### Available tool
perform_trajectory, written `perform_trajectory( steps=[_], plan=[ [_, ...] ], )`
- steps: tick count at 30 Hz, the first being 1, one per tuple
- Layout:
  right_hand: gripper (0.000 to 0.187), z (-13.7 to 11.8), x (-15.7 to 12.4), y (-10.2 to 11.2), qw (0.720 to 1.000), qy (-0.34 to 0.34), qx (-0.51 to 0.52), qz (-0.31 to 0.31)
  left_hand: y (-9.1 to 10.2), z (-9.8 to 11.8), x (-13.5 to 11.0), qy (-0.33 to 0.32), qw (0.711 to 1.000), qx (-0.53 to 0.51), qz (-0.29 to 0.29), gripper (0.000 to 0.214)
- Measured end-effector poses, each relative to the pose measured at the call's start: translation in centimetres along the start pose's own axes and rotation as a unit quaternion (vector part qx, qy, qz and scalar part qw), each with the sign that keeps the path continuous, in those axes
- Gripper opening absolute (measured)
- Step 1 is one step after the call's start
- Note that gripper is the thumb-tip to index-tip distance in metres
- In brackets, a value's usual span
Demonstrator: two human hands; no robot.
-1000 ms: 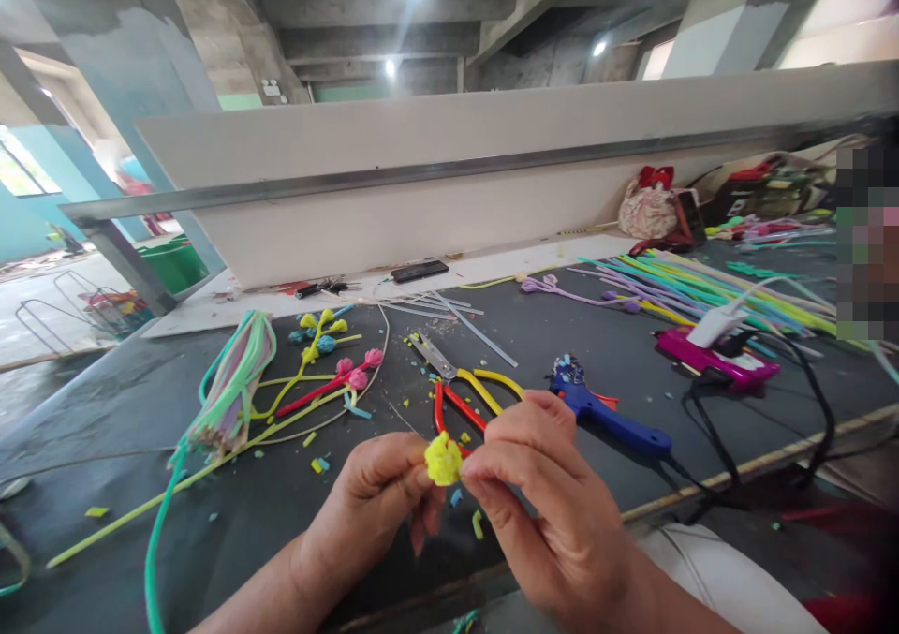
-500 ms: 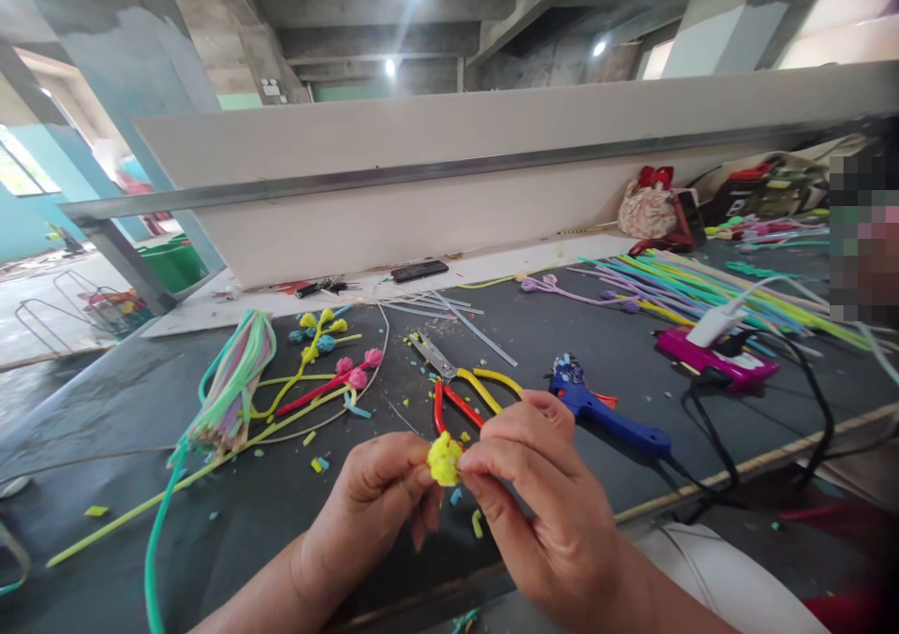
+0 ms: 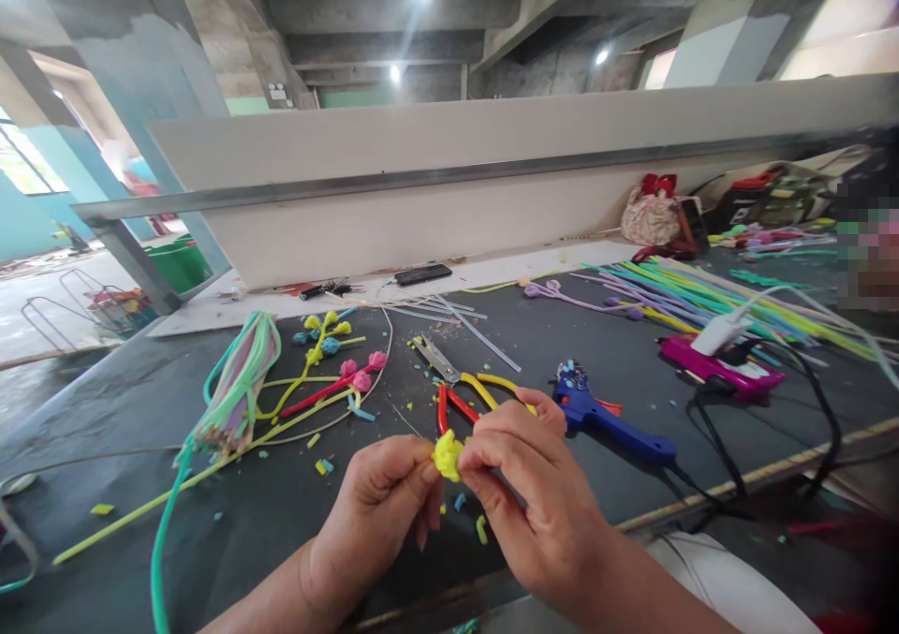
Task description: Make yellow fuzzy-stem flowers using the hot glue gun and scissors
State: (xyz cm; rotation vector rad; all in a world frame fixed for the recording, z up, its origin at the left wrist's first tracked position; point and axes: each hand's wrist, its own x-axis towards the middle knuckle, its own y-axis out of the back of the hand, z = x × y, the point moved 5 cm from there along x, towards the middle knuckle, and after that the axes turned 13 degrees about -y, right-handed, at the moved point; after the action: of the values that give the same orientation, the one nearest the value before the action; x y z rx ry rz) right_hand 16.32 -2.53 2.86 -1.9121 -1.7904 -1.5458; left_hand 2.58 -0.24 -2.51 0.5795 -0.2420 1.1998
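Note:
A small fuzzy yellow pipe-cleaner ball [image 3: 448, 456] is pinched between both hands above the table's near edge. My left hand [image 3: 383, 489] grips its left side with thumb and forefinger, the other fingers curled below. My right hand [image 3: 530, 489] pinches the ball's right side. Just beyond the hands lie pliers with red handles [image 3: 458, 405] and scissors with yellow handles [image 3: 478, 389], partly hidden by my right hand. A blue glue gun [image 3: 611, 419] rests to the right. Pink and yellow pipe-cleaner flower stems [image 3: 327, 386] lie to the left.
A bundle of pastel pipe cleaners [image 3: 243, 381] lies at the left on the dark table [image 3: 281, 540]. Loose pipe cleaners [image 3: 737, 306] spread at the right, near a magenta power strip [image 3: 723, 367] with cables. Small yellow and blue scraps are scattered about. A white board [image 3: 421, 231] stands behind.
Both hands stay closed on the yellow ball, with only slight finger movement. The whole view has shifted slightly, so the table things appear a little lower and further right.

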Motion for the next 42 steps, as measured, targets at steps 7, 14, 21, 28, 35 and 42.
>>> perform_trajectory(
  steps=[7, 14, 21, 28, 35, 42],
  plan=[
    [0.015, 0.1, 0.5, -0.1, 0.999, -0.009, -0.031, -0.024, 0.2, -0.2, 0.0, -0.015, 0.999, 0.031, -0.006, 0.040],
    [0.019, 0.2, 0.2, -0.6, 0.999, -0.014, -0.042, -0.026, 0.1, 0.2, 0.0, -0.020, 0.997, 0.072, 0.010, 0.040],
    [0.018, 0.6, 0.0, -0.8, 0.998, -0.019, 0.026, -0.045, 0.2, 0.1, -0.2, -0.032, 0.997, 0.073, -0.004, 0.041],
    [0.010, 2.5, 0.5, 0.5, 0.961, -0.156, 0.227, -0.025, -0.8, -1.1, -0.5, 0.060, 0.980, -0.185, -0.053, 0.040],
    [0.008, 2.4, 0.0, -0.4, 0.955, -0.161, 0.238, -0.074, -0.8, -2.0, -0.7, 0.064, 0.958, -0.274, -0.053, 0.031],
    [0.010, 2.1, -0.3, -0.2, 0.958, -0.156, 0.233, -0.068, -1.1, -1.6, -0.6, 0.053, 0.932, -0.352, -0.062, 0.023]
  ],
)
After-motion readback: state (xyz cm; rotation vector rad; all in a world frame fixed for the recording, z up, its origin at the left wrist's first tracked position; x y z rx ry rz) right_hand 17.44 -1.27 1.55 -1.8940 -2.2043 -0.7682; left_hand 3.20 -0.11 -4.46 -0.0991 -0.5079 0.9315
